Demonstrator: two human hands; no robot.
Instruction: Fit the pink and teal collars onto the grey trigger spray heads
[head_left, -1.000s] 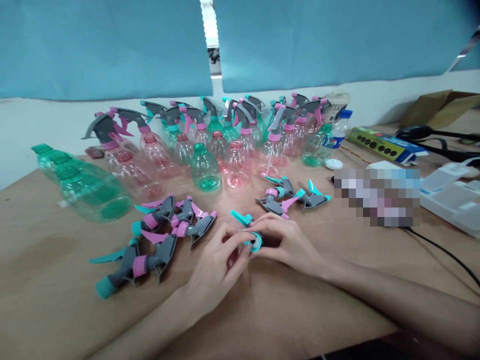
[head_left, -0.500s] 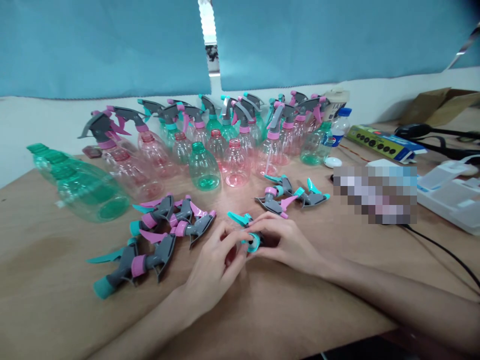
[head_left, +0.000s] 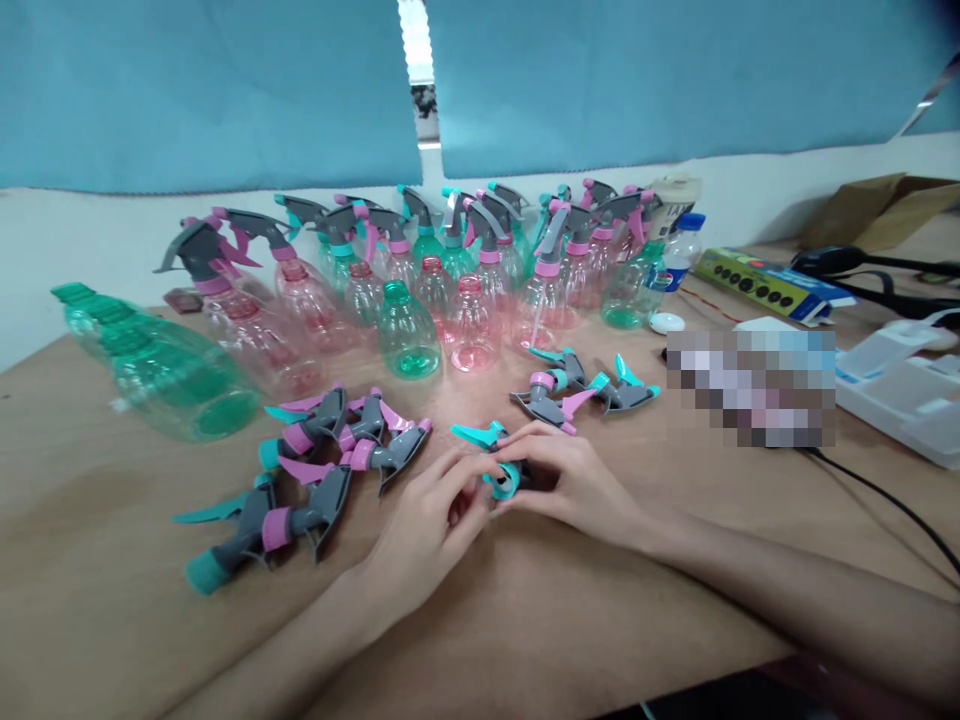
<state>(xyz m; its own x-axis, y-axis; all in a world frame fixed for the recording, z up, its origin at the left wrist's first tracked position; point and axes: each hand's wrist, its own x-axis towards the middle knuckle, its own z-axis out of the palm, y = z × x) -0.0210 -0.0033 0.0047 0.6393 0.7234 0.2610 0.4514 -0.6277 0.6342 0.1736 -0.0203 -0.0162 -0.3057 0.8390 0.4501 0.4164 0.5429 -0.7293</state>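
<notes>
Low over the table, my right hand (head_left: 574,487) is wrapped round a grey and teal trigger spray head (head_left: 504,481), its collar opening facing me. My left hand (head_left: 435,510) is closed at the collar's left side, the index fingertip at the opening. Whether a small part sits between the left fingers is hidden. To the left lies a group of loose spray heads (head_left: 311,510) with pink or teal collars. A few more spray heads (head_left: 551,400) rest just beyond my right hand.
Behind stand green and pink clear bottles, some open like a green bottle (head_left: 409,335), others topped with spray heads. Several open green bottles (head_left: 172,385) stand at left. To the right are a Pepsi bottle (head_left: 681,258), a yellow-blue box (head_left: 765,285), a plastic organizer (head_left: 900,390) and a black cable (head_left: 885,490).
The spray head has tilted slightly in my hands, and the dark inside of its collar shows more. My left index finger has shifted a little at the opening.
</notes>
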